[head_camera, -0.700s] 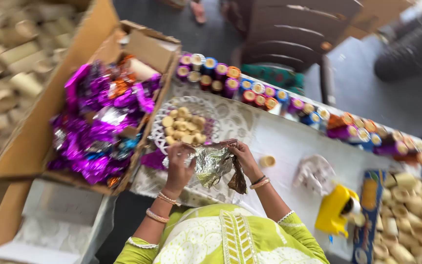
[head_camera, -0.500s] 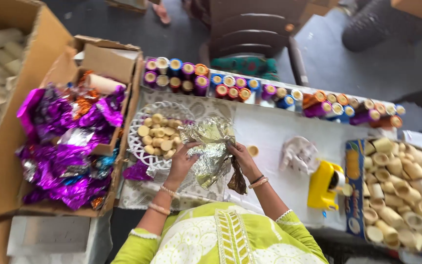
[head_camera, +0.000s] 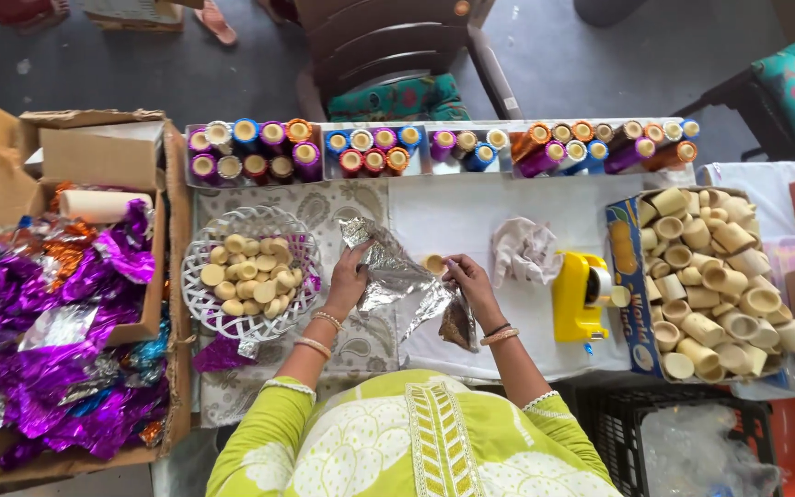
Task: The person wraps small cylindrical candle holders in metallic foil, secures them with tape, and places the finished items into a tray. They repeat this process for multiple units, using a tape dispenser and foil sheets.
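The left hand rests on a crinkled sheet of silver foil, fingers curled down and pressing its left edge against the table. The right hand meets the foil's right side; its fingertips pinch a small cream tube that stands on end just above the foil. Whether the tube touches the foil cannot be told. A dark speckled scrap hangs below the right hand, at the foil's lower right corner.

Left of the foil, just beside the left hand, sits a white basket holding cream discs. A purple wrapper lies under the basket's lower rim. Right of the foil, near the right hand, lies a crumpled white cloth, and beyond it stands a yellow tape dispenser. Further right of the foil, a carton is heaped with cream tubes lying every way.

Above the foil, along the table's far edge, rows of foil-wrapped tubes in purple, blue, orange and red stand packed side by side in shallow trays. Well to the left of the foil, past the basket, a big cardboard box overflows with purple and silver wrappers. Below the foil, the person's green and white sleeves frame both arms, with bangles at the wrists.
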